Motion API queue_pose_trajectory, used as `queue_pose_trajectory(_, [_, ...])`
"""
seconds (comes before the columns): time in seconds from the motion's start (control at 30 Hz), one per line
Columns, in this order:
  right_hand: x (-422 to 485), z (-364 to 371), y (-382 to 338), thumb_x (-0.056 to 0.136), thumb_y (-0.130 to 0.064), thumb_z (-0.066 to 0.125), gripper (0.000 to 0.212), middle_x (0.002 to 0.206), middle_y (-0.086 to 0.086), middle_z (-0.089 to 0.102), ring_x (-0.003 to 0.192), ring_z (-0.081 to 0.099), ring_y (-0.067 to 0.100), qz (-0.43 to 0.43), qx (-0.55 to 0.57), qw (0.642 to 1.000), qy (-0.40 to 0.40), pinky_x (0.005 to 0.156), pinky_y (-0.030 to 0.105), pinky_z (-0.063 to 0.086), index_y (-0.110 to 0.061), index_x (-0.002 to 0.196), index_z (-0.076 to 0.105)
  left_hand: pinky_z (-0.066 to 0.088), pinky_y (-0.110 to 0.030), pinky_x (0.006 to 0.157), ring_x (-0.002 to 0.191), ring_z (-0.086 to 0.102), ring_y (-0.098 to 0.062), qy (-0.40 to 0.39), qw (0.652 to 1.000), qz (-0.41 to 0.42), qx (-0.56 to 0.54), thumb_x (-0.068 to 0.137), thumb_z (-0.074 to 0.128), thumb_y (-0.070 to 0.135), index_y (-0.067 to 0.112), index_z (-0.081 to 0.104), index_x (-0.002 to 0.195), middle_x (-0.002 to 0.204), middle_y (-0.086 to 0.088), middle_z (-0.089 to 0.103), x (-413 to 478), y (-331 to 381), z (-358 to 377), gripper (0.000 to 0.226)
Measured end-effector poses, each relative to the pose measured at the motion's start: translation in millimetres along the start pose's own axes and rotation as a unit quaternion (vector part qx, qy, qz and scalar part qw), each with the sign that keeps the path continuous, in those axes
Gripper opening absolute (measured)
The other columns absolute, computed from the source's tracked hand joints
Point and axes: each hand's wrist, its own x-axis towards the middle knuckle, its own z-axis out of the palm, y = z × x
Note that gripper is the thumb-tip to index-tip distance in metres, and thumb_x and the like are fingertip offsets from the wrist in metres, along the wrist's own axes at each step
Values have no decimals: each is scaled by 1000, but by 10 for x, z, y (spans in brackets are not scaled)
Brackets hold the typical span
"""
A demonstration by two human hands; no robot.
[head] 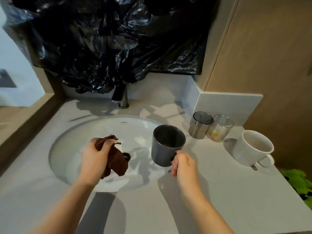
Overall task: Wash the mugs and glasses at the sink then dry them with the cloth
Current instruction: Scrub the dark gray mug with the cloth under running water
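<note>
Right grip (183,163) is curled tight round the handle of the dark grey glossy ceramic mug (164,149). It holds the mug upright, mouth up, over the right edge of the white oval sink (67,135). Left grip (94,157) is bunched round the crumpled brown cloth (116,159), which hangs over the middle of the basin, just left of the mug and apart from it.

This reads as the drying step for this mug. To do it well, bring cloth and mug together over the basin, push a wad of cloth inside and turn the mug by its handle. Then wipe the wall, the base and under the handle, gripping firmly, since wet glaze is likely slippery.

Further right, on the pale grey stone surface (211,191), a smoked grey glass tumbler (199,125) stands just beside a clear iridescent glass tumbler (220,130). A white ceramic mug (251,149) sits nearer and right of them.

At the far side, the top of the chrome tap (122,97) vanishes under a draped black plastic sheet (118,39), and no running water shows. The cloth covers most of the drain. I cannot tell whether the grey mug is wet. A yellowish tint low in the clear tumbler could be residue or reflection. A green thing (297,178) is cut off at the right edge.
</note>
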Motion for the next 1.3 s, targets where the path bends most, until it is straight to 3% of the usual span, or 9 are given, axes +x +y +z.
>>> queue_pose_trajectory(0.23, [191,938,-7,90,-13,38,37,43,-4,31,49,31,21,50,9,999,-13,56,32,27,-15,54,30,35,-23,39,47,55,-31,-47,995,-50,76,79,67,41,21,61,85,70,-16,66,677,-223,-673,22])
queue_pose_trajectory(0.33, [247,1157,38,89,-14,39,35,46,-3,31,49,31,21,66,1,998,-4,56,33,27,-15,55,29,41,-30,58,70,60,-23,-78,985,-47,143,85,57,56,21,63,82,79,-7,64,916,-272,-777,36])
queue_pose_trajectory(0.4, [308,1230,61,91,-16,39,35,50,0,29,50,30,20,81,-17,997,-7,54,32,28,-14,58,28,41,-32,65,76,57,-21,-94,978,-37,181,92,47,54,17,62,82,79,-5,63,1044,-336,-790,41])
queue_pose_trajectory(0.57, [560,1297,238,91,-18,40,34,56,6,37,55,39,23,140,-85,986,-12,56,31,36,-12,58,33,43,-29,65,73,58,-18,-119,968,-41,215,95,49,42,15,58,83,77,-4,64,1143,-567,-698,31])
queue_pose_trajectory(0.77, [736,1414,413,95,-15,39,33,62,7,47,58,45,21,187,-125,971,-79,48,23,38,-12,63,44,44,-25,58,62,58,-11,-117,967,-40,222,95,52,38,15,59,82,71,0,64,1184,-615,-651,28])
queue_pose_trajectory(0.9, [888,1575,551,94,-15,39,32,56,7,49,51,47,20,201,-153,957,-140,47,24,39,-10,63,46,51,-35,65,63,62,-17,-119,961,-66,240,93,52,40,19,59,82,69,0,67,1185,-643,-647,25])
queue_pose_trajectory(1.07, [934,1746,708,96,-17,39,37,53,5,45,48,42,17,209,-113,951,-200,50,24,40,-12,60,41,53,-37,70,71,62,-17,-106,958,-63,257,93,52,41,21,59,85,76,4,65,1194,-645,-647,23])
queue_pose_trajectory(1.2, [954,1799,801,98,-17,37,35,59,7,43,59,45,21,220,-91,946,-220,50,19,42,-11,64,40,53,-37,71,72,62,-17,-101,958,-63,262,93,54,40,21,59,83,76,4,65,1206,-658,-642,22])
queue_pose_trajectory(1.3, [984,1835,841,97,-13,38,32,62,11,41,62,43,21,237,-69,940,-237,59,27,42,-9,66,38,50,-33,67,71,62,-16,-99,956,-63,270,92,54,40,23,57,79,73,5,64,1215,-674,-631,22])
